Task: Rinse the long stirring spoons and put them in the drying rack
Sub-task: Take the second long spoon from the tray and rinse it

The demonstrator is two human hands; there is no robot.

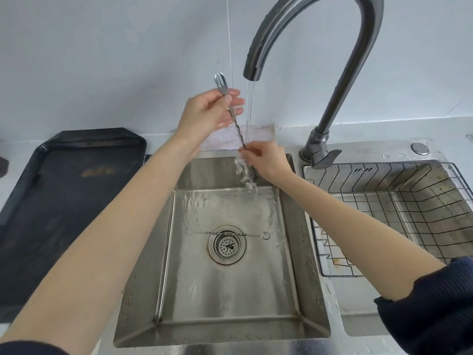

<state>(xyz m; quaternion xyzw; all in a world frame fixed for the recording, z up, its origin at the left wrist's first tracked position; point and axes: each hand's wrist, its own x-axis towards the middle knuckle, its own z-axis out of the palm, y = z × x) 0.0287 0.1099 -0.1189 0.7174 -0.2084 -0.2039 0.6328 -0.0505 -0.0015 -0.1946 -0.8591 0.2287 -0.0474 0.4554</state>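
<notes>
The stainless sink basin (220, 290) filled the middle of the view, with a dark tray (64, 201) on the counter to its left and the wire drying rack (384, 201), holding nothing, seated in the second basin to its right. Above, the gooseneck faucet (307, 34) ran a thin stream that broke into splashes at the back of the basin. The left hand (204, 111) pinched one long stirring spoon (234, 116) near its forked top end, while the right hand (266, 160) closed its fingertips around the lower shaft, the stream striking there; the bowl end was hidden behind that hand. A second spoon (225, 234) lay flat across the drain strainer (227, 245). Rinsing of the first spoon seemed to be the step in hand. The next move would likely call for carrying it right into the rack, then picking up the one over the drain.
</notes>
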